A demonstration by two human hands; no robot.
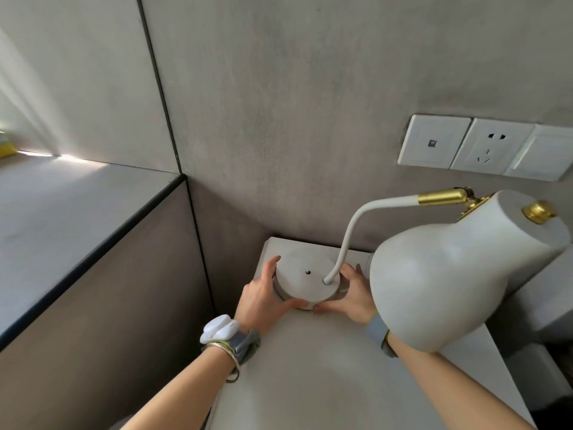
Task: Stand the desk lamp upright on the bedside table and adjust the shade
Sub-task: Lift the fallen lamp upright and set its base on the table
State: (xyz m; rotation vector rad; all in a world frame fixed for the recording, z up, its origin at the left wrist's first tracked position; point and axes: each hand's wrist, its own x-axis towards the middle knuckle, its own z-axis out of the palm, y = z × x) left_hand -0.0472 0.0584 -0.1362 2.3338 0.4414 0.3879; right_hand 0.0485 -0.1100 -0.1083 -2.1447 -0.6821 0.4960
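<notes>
I have my left hand (263, 297) and right hand (353, 294) clamped on opposite sides of the white round-based desk lamp (305, 279), base seemingly flat on the pale worktop (310, 367), steadying it before touching the white bell-shaped shade (449, 274).

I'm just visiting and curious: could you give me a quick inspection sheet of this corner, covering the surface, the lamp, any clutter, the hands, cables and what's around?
Surface: pale bedside table, set in a wall corner.
Job's things: lamp standing; round base on the table, curved neck rising, shade drooping toward the camera.
Clutter: nothing seen.
Hands: left hand and right hand clasp opposite sides of the base; both wrists wear bands.
Cables: nothing seen.
Surroundings: grey wall, wall socket plate above the lamp, a ledge to the left.
</notes>
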